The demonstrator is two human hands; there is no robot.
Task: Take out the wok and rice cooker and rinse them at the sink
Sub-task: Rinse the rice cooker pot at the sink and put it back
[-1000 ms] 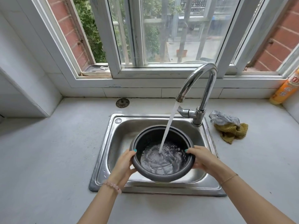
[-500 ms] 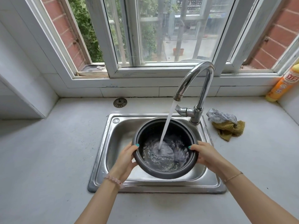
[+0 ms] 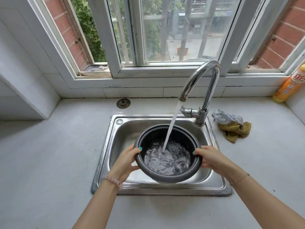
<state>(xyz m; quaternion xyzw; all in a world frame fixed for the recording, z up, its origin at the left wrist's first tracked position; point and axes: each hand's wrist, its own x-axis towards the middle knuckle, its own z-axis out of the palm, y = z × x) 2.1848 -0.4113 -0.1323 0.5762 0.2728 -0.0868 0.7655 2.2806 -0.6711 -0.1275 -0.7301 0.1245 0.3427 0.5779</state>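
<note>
Head view: sink [image 3: 105,156] floor largely hidden by the dark rice cooker pot [image 3: 171,175], gripped at opposite rims by left hand [image 3: 126,161] and right hand [image 3: 212,158] beneath the running faucet [image 3: 203,83]; orange bottle [image 3: 289,85] cropped at right, crumpled cloths [image 3: 231,125] beside the tap base.

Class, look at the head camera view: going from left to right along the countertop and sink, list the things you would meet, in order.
Sink strainer plug → left hand → rice cooker pot → right hand → crumpled cloths → orange bottle.
</note>
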